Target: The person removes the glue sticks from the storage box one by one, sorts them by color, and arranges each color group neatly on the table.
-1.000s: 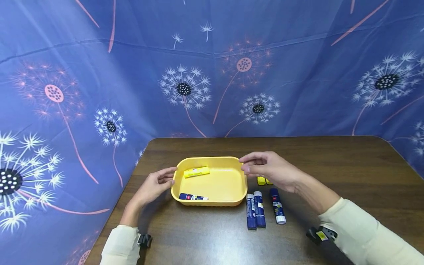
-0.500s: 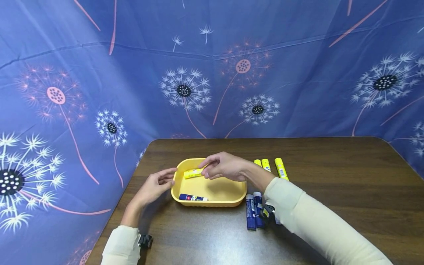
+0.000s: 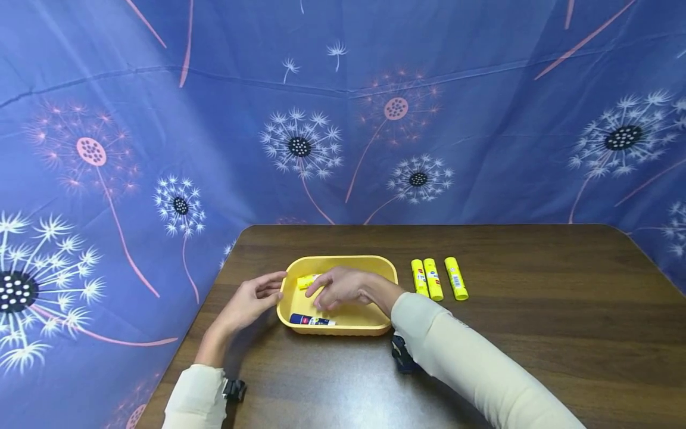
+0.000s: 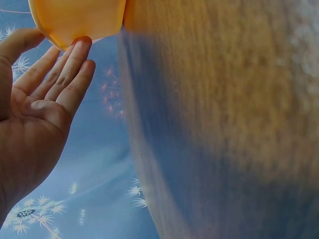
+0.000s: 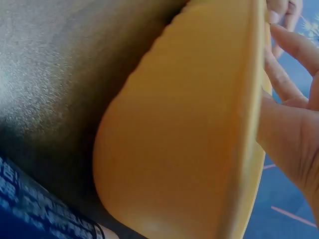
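A yellow plastic tray with raised sides stands on the table. Inside it, a yellow glue stick lies by the far side, partly covered by my fingers, and a dark blue glue stick lies along the near side. My right hand reaches over the tray's right side, index finger extended between the two sticks; I see nothing in its grasp. At the tray's left end my left hand touches the wall with fairly straight fingers. The left wrist view also shows those fingers against the tray.
Three yellow glue sticks lie to the right of the tray. Close to the tray, a blue printed tube shows in the right wrist view; my sleeve hides that area from the head camera. A patterned blue cloth hangs behind the wooden table.
My right hand has moved left from beside the tray into it, passing over the yellow stick, then nearer to me. The yellow sticks outside became uncovered. My left hand stays put.
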{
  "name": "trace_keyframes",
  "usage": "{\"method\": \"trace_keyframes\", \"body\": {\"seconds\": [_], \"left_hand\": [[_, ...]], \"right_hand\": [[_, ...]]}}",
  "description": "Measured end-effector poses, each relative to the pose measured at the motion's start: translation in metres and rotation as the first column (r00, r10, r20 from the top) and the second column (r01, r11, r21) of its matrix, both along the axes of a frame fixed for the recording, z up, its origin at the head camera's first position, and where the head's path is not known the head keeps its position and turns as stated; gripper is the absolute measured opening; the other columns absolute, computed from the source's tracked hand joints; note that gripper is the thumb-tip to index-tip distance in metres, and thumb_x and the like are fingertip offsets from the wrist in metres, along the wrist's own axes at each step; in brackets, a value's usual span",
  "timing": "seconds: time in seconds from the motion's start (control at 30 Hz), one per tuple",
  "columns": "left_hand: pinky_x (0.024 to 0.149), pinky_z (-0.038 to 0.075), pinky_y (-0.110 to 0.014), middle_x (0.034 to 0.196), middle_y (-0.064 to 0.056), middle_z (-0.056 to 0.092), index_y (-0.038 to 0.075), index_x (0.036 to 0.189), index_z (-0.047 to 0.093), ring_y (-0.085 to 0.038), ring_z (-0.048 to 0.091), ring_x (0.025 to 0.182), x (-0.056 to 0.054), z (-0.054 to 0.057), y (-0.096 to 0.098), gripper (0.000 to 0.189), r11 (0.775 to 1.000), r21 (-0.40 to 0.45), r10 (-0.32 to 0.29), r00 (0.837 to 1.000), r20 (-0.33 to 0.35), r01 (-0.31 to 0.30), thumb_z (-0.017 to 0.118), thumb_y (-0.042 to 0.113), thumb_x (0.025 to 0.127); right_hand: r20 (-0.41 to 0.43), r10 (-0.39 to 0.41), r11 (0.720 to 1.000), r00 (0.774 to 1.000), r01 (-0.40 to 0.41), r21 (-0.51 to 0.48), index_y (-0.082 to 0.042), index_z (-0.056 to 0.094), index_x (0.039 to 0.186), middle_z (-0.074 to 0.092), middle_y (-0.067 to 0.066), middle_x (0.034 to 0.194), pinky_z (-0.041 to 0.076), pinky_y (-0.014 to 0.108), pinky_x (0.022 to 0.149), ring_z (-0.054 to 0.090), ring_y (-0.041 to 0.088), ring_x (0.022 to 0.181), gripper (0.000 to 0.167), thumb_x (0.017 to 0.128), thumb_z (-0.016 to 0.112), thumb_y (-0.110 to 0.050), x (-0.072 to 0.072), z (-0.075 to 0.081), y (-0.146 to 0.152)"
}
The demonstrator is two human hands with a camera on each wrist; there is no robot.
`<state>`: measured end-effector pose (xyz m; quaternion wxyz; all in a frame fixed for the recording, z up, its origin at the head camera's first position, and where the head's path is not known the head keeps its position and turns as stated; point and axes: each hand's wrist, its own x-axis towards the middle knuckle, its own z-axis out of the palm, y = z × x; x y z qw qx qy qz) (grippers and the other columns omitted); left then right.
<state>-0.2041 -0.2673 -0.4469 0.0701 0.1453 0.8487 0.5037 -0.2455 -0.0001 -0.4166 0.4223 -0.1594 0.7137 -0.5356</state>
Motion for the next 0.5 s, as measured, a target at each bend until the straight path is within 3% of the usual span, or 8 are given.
{"method": "trace_keyframes", "body": {"seconds": [0.17, 0.33, 0.5], "left_hand": [[0.096, 0.057, -0.02, 0.133, -0.032, 0.065, -0.006, 0.146, 0.052, -0.043, 0.066, 0.122, -0.001, 0.002, 0.001, 0.051, 1.0, -0.004, -0.002, 1.0, 0.005, 0.002, 0.064, 0.004, 0.098], [0.095, 0.058, -0.021, 0.132, -0.032, 0.066, -0.006, 0.146, 0.052, -0.043, 0.067, 0.121, -0.001, 0.002, 0.0, 0.05, 1.0, -0.014, 0.005, 1.0, -0.005, -0.005, 0.063, 0.004, 0.098], [0.094, 0.055, -0.016, 0.131, -0.032, 0.066, -0.006, 0.146, 0.053, -0.044, 0.067, 0.12, -0.001, 0.001, 0.001, 0.049, 1.0, 0.001, 0.0, 1.0, -0.01, 0.0, 0.064, 0.002, 0.098]], "right_hand": [[-0.022, 0.025, 0.998, 0.999, -0.024, 0.051, 0.004, 0.067, 0.128, 0.074, 0.011, 0.099, 0.056, 0.02, 0.07, 0.063, 0.012, 0.079, 0.041, 0.086, 0.07, 0.006, 0.005, -0.011, -0.006], [-0.067, 0.047, 0.996, 0.997, -0.041, 0.083, 0.002, 0.07, 0.122, 0.072, 0.005, 0.091, 0.052, 0.02, 0.063, 0.062, 0.011, 0.075, 0.038, 0.084, 0.072, 0.006, 0.009, -0.014, -0.012], [-0.174, 0.093, 0.987, 0.98, -0.068, 0.145, 0.0, 0.074, 0.118, 0.072, 0.004, 0.09, 0.049, 0.019, 0.061, 0.059, 0.009, 0.072, 0.035, 0.083, 0.071, 0.007, 0.013, -0.013, -0.017]]}}
